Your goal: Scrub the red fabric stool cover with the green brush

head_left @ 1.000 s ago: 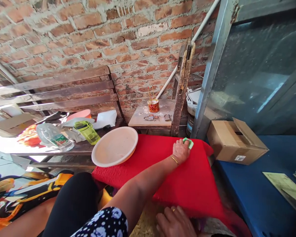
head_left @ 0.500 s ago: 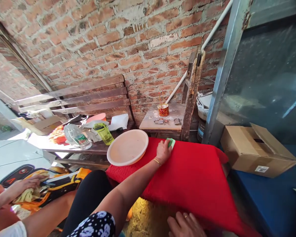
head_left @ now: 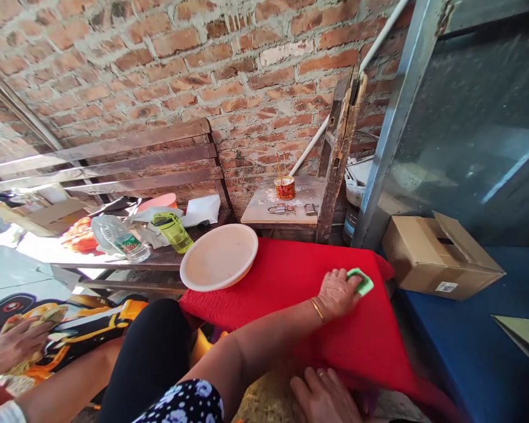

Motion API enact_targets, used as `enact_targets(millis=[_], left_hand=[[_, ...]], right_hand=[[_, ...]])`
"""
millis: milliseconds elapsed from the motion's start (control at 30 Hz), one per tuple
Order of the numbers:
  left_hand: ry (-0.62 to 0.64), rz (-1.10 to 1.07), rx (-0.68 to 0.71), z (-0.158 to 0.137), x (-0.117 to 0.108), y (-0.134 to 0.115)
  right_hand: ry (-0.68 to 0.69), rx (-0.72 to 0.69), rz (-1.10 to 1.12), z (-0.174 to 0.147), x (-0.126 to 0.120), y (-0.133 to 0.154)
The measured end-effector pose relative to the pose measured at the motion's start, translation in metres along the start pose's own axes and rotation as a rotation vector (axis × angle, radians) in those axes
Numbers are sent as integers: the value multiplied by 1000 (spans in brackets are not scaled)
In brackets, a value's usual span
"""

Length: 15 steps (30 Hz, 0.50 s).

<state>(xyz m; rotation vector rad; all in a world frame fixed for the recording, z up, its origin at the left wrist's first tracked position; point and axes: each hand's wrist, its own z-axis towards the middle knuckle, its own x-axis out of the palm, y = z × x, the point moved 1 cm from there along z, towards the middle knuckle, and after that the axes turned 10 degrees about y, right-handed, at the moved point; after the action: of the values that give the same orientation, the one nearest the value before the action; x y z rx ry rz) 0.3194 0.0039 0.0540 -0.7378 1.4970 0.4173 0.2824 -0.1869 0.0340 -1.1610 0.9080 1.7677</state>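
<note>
My left hand point(head_left: 339, 292) reaches across a table draped with a red cloth point(head_left: 286, 270). Its fingers are closed on a small light green brush point(head_left: 362, 282), which is pressed against the cloth near the right end. The hand hides part of the brush. A gold bracelet circles the wrist. My right hand point(head_left: 324, 395) is low in the picture, by the near edge of the cloth. Its fingers look spread and slightly bent, and nothing shows in them. A shallow pale basin point(head_left: 220, 258) stands on the cloth's left end.
A wooden bench point(head_left: 158, 276) along the brick wall bears a green bottle point(head_left: 173, 232) and a clear bottle point(head_left: 130, 244). Padlocks point(head_left: 278, 209) lie on a small stand behind. A cardboard box point(head_left: 441, 258) sits to the right. At lower left, another person's hand point(head_left: 24, 341) holds a rag.
My left hand has slid the brush rightward and nearer to me over the red cloth. The view has shifted slightly. My right hand remains near the cloth's front edge.
</note>
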Motion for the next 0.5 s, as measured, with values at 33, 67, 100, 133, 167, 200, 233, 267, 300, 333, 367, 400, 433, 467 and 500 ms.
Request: enact_targets(millis=[33, 67, 100, 133, 167, 200, 233, 267, 300, 333, 367, 400, 433, 467, 500], left_hand=[[22, 10, 116, -4, 7, -17], [50, 9, 225, -10, 12, -31], [82, -4, 319, -16, 16, -42], [117, -35, 395, -23, 19, -48], [149, -87, 446, -30, 20, -52], [177, -158, 470, -36, 19, -51], [198, -241, 471, -42, 16, -47], [203, -324, 451, -47, 12, -40], [190, -394, 413, -51, 7, -30], [158, -439, 352, -54, 1, -18], [110, -450, 268, -55, -5, -5], [58, -429, 165, -57, -11, 8], [15, -384, 53, -58, -16, 20], [-10, -323, -51, -59, -19, 30], [-19, -257, -132, -60, -21, 37]], right_hand=[[-9, 0, 9, 0, 2, 0], [-18, -5, 18, -1, 3, 0], [-22, -10, 28, -1, 5, 0], [-18, -15, 37, -2, 6, 0], [-8, -18, 45, -2, 7, 0], [4, -19, 52, -3, 8, 0], [19, -18, 58, -3, 8, 0], [30, -17, 65, -4, 7, 0], [41, -14, 72, -4, 7, 1], [52, -10, 76, -4, 6, 1], [66, -4, 78, -4, 5, 2], [82, 3, 77, -5, 4, 2], [97, 5, 74, -4, 3, 2], [107, 5, 67, -4, 2, 3], [116, 1, 59, -3, 2, 3]])
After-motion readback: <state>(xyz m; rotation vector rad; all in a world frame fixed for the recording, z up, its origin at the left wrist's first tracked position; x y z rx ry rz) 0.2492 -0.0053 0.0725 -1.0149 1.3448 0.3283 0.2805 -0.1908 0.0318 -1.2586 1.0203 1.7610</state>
